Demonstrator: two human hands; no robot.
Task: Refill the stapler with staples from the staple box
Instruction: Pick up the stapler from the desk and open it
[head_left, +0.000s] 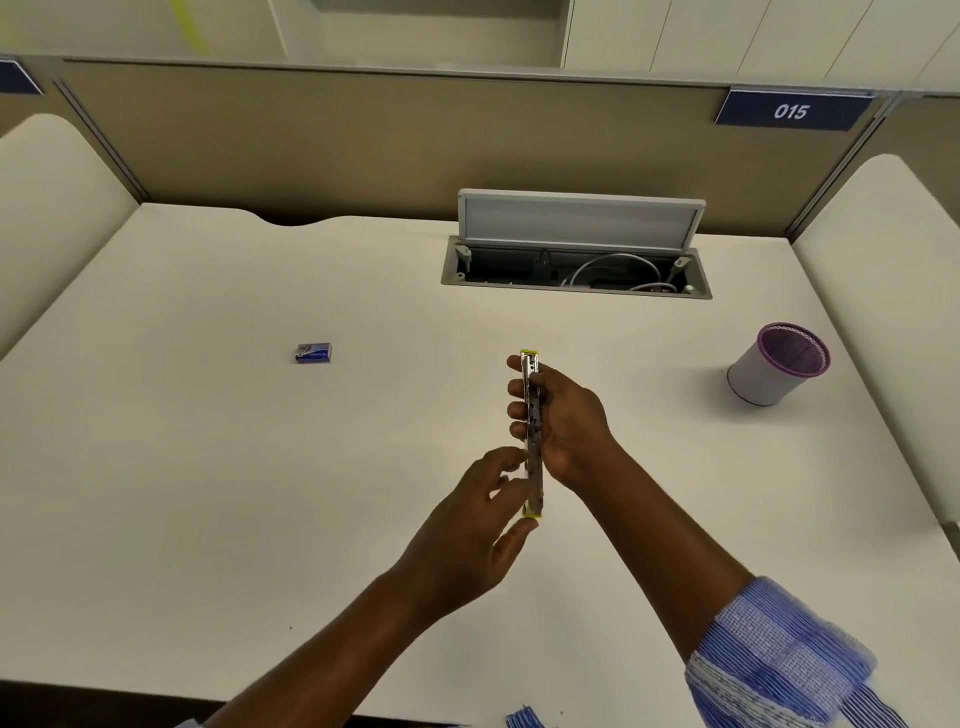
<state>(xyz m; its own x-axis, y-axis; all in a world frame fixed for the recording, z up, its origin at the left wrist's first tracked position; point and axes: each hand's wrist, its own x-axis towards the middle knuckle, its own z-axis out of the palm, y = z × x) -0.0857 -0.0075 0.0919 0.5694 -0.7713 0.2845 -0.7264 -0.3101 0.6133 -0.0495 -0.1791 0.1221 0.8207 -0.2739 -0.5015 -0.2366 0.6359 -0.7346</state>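
We hold the stapler (533, 435) above the desk (260, 467) with our right hand (563, 423) — fingers (519, 413) curled and clamped round its upper metal length, yellow tip poking out past the fingertips. Our left hand (475, 530) sits at the near yellow end, thumb under it and fingertips loosely spread against the metal side; firm grip or not, we cannot tell. Staple box (314, 353) lies well left of the fingers, purple-rimmed cup (776, 364) well right — open cable tray (576, 260) beyond.
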